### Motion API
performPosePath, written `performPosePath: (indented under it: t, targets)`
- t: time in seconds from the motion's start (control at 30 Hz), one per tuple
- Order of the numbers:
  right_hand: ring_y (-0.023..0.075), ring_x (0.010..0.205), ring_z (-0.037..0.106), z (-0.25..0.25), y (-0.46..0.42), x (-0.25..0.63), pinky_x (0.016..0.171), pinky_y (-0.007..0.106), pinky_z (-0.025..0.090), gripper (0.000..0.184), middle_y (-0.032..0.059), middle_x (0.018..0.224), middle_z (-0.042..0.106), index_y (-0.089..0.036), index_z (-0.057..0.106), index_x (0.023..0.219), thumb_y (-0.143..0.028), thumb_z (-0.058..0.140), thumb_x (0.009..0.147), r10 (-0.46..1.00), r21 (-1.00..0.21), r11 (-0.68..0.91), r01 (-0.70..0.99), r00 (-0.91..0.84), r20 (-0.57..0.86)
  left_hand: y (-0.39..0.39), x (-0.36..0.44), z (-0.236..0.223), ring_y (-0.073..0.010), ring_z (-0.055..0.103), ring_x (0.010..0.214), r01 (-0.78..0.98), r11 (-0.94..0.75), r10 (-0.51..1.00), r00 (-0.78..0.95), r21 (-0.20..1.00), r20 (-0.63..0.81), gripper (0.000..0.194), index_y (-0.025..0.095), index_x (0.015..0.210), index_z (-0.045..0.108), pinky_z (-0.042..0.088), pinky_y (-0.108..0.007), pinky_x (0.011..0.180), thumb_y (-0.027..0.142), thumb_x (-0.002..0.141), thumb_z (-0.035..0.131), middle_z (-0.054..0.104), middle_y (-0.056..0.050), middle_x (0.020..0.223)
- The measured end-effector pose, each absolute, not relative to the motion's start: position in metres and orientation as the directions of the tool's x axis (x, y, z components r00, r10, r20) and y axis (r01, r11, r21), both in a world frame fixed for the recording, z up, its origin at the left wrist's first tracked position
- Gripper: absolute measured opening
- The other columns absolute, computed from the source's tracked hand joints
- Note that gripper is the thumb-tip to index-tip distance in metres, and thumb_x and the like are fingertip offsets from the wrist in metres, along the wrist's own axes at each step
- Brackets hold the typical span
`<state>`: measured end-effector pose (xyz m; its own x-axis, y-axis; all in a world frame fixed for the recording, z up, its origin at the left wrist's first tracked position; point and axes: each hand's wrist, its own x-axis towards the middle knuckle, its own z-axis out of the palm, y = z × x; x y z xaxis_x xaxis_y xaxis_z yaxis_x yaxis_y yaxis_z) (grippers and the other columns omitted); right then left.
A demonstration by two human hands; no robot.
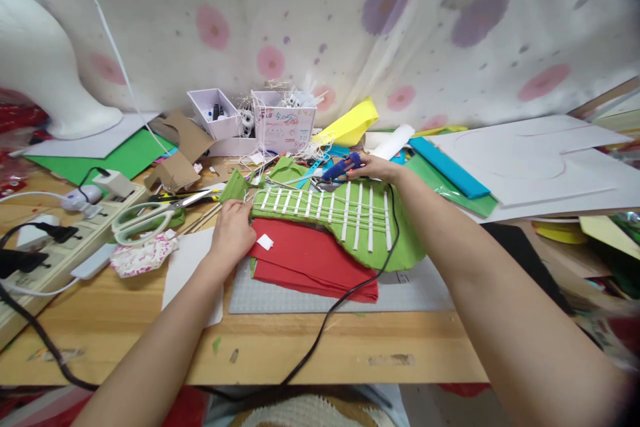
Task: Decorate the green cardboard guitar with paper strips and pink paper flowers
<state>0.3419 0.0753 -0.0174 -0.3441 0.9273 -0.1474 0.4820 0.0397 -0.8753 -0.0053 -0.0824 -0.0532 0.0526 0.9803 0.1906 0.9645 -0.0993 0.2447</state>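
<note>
- Hands well apart: right hand (373, 167) wrapped around blue glue gun (343, 165), at far edge of green guitar-shaped piece (340, 208).
- Left hand (234, 225) at piece's left end; grip unclear.
- Piece mid-tabletop (255, 350), overlapping red paper (305, 250).
- Front edge: wood strip shows, black cord (317, 339) crossing.

"What colour is the guitar-shaped piece (406, 240)?"

"Bright green, barred crosswise with white strips (371, 217)."

"And the folded sheets (305, 250) on its near side?"

"Plain red, lying over a grey mat (280, 302) with a fine grid pattern."

"The corded tool (343, 167)?"

"Dark blue, its cord (398, 229) black."

"The bundle (143, 255) at left?"

"White with pink speckles; the scissors handles (165, 209) beside it are pale green."

"And the far curtain (320, 13)?"

"Whitish, printed with pink and purple blooms."

"The worktop (340, 340)?"

"Yellowish brown, wood-grained."
</note>
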Motion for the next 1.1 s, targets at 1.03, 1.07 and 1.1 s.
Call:
performPosePath:
  t: [1.03,1.07,1.1]
  targets:
    - [0.0194,0.08,0.059,0.034,-0.004,0.259,0.068,0.029,0.041,0.012,0.007,0.086,0.067,-0.018,0.062,0.081,-0.03,0.062,0.083,0.961,-0.332,0.276,0.902,-0.258,0.096,-0.083,-0.002,-0.049,-0.0298,0.05,0.12,0.974,-0.064,0.99,0.034,0.219,0.138,0.05,0.007,0.117,0.067,0.044,-0.039,0.104,0.003,0.072,0.045,0.068,-0.016,0.111]
    - [0.0172,0.079,0.059,0.033,-0.008,0.24,0.068,0.027,0.04,0.012,0.0054,0.087,0.068,-0.018,0.064,0.083,-0.03,0.061,0.084,0.928,-0.374,0.358,0.856,-0.37,0.042,-0.083,-0.001,-0.049,-0.0297,0.049,0.12,0.974,-0.063,0.99,0.033,0.218,0.136,0.051,0.007,0.117,0.066,0.043,-0.039,0.104,0.003,0.072,0.045,0.068,-0.016,0.111]
    - [0.016,0.08,0.059,0.03,-0.01,0.221,0.069,0.026,0.04,0.013,0.0047,0.09,0.069,-0.018,0.066,0.086,-0.03,0.062,0.084,0.888,-0.39,0.425,0.817,-0.459,0.006,-0.083,-0.001,-0.049,-0.0297,0.049,0.12,0.974,-0.064,0.99,0.035,0.217,0.137,0.051,0.007,0.118,0.066,0.043,-0.038,0.105,0.003,0.071,0.046,0.068,-0.016,0.111]
